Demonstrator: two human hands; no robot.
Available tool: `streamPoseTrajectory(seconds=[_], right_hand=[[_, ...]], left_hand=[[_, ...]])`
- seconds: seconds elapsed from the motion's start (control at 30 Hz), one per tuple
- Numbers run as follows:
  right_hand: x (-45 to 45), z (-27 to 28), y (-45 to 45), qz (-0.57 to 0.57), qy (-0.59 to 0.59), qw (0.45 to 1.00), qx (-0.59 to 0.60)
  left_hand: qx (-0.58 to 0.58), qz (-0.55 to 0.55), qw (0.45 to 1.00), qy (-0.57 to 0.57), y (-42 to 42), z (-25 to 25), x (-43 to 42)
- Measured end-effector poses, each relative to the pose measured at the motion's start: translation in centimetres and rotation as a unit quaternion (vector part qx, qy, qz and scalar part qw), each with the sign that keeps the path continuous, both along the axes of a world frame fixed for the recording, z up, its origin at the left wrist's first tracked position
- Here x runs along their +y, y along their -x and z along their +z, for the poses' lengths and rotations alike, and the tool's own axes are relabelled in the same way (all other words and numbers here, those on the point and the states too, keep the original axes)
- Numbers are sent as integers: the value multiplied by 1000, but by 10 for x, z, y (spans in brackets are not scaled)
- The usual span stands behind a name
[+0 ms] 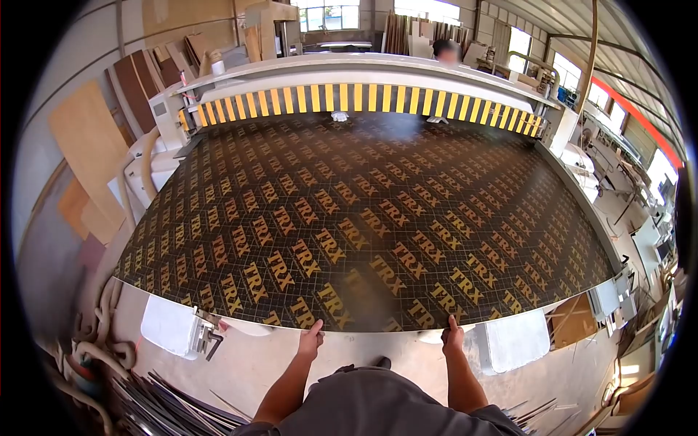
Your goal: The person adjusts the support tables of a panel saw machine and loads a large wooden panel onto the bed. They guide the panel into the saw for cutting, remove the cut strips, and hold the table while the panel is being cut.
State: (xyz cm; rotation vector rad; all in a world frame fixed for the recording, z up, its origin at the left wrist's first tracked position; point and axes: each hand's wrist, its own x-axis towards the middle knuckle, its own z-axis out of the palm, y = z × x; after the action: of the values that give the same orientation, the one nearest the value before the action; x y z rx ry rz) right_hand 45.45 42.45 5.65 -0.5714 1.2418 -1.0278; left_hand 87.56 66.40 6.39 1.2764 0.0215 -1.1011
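A large black panel [349, 218] printed with gold TRX lettering lies flat across the machine in front of me. Its near edge is gripped by my left hand [311, 340], thumb on top and fingers hidden underneath. Further right along that edge, my right hand [452, 337] holds the panel the same way. The far side of the panel reaches under a beam with a yellow-and-black striped guard [363, 99]. Two white-gloved hands [339, 116] of another person show at the panel's far edge, below the guard.
A person [446, 52] stands behind the beam. White support plates [169, 326] flank me, the left one with a clamp handle [214, 346]. Dark strips [171, 403] lie on the floor at lower left, near hoses [105, 356]. Wooden boards [87, 138] lean on the left wall.
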Motion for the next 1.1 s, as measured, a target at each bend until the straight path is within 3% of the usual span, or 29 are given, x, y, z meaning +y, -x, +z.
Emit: streamPoseTrajectory(seconds=[0.63,0.73,0.8,0.83,0.9,0.93,0.97,1.03,1.1], right_hand=[[7,2,2,19,2,1000,1],[2,-12,1,8,-7,999,39],[5,-3,-3,-6,-5,985,172],[-5,-36,7,21,-16,979,202],[1,-17,4,27,-28,978,204],[1,-36,4,21,72,975,208],[4,-18,4,38,2,988,149],[8,-20,1,26,55,984,165],[2,-24,5,63,5,979,192]], left_hand=[[-12,-15,1000,9,1,15,12],[-11,-7,1000,-2,-5,-5,13],[-31,-11,999,-13,-6,-10,12],[-30,-1,999,-13,-7,-15,10],[-31,-16,999,11,-10,-19,9],[-40,-26,998,38,-8,-16,10],[-41,-26,998,49,-9,-18,11],[-34,-4,999,32,-9,-18,10],[-30,11,999,-5,-9,-16,6]])
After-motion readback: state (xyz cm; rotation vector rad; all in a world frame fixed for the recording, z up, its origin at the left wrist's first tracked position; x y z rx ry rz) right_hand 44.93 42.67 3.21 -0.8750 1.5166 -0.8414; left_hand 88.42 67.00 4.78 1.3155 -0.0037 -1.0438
